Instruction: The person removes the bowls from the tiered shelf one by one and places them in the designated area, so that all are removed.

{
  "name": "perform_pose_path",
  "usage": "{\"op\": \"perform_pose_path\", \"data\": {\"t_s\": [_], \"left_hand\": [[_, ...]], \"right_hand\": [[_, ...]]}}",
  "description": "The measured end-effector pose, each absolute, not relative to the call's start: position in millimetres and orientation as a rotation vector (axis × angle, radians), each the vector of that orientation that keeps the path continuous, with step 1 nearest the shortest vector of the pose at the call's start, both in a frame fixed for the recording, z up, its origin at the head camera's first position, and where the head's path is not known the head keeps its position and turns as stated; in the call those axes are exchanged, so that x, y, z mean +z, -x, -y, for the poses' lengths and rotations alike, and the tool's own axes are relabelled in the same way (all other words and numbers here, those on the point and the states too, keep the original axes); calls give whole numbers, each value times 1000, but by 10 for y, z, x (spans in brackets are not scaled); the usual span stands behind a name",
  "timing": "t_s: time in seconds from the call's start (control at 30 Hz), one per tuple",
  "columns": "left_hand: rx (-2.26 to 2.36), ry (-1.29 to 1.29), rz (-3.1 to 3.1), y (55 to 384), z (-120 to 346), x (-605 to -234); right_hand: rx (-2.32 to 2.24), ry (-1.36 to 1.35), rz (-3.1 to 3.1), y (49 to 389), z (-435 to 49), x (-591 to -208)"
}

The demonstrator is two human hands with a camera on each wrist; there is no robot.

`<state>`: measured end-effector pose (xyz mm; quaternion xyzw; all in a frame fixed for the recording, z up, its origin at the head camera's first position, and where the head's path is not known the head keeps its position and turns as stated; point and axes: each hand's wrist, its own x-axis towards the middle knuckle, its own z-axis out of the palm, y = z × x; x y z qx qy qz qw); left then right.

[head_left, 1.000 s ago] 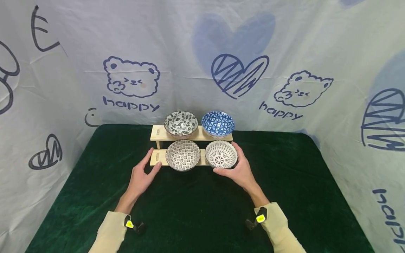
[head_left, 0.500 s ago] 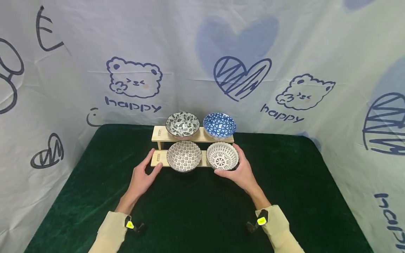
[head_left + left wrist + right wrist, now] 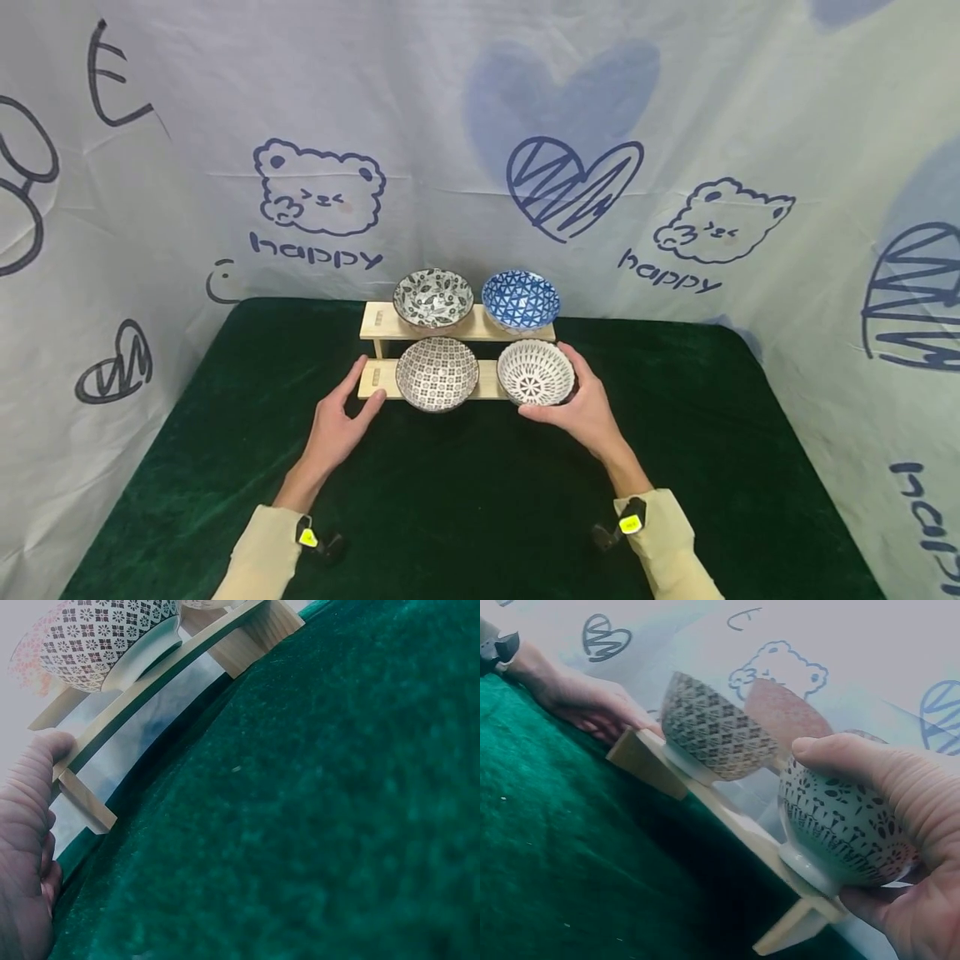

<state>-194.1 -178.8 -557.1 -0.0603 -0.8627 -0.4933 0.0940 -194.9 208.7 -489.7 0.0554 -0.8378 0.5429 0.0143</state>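
Note:
My right hand (image 3: 585,408) grips a small white bowl with dark dashes (image 3: 536,372) by its right side, thumb at the front of the rim. In the right wrist view, the bowl's foot (image 3: 810,871) is right at the right end of the lower shelf. My left hand (image 3: 335,421) holds the left end of the two-tier wooden rack (image 3: 372,379), its thumb (image 3: 56,742) on the shelf's front corner. Between the hands, a brown-and-white patterned bowl (image 3: 437,374) stands on the lower shelf.
On the upper shelf stand a bowl with dark leaves (image 3: 433,298) and a blue-and-white bowl with triangles (image 3: 521,300). Dark green cloth (image 3: 465,500) covers the table. A white curtain with blue drawings (image 3: 450,125) hangs behind and at the sides.
My right hand has shifted the dashed bowl slightly to the right along the lower shelf, widening the gap to the brown patterned bowl. My left hand stays at the rack's end.

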Motion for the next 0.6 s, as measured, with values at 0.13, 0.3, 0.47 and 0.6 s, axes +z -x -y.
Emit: {"op": "perform_pose_path", "data": {"t_s": [0.13, 0.3, 0.47, 0.6], "left_hand": [[-1465, 178, 2568, 1936, 1788, -5574], [-1473, 176, 2569, 1923, 1790, -5560], [-1476, 178, 2571, 1931, 1787, -5560], [-1476, 183, 2561, 1939, 1786, -5572]], "right_hand": [[1693, -217, 2595, 1974, -2196, -4882], [1689, -301, 2576, 1993, -2360, -4853], [1666, -347, 2576, 2000, -2531, -4788], [1657, -339, 2566, 2014, -2661, -4758]]}}
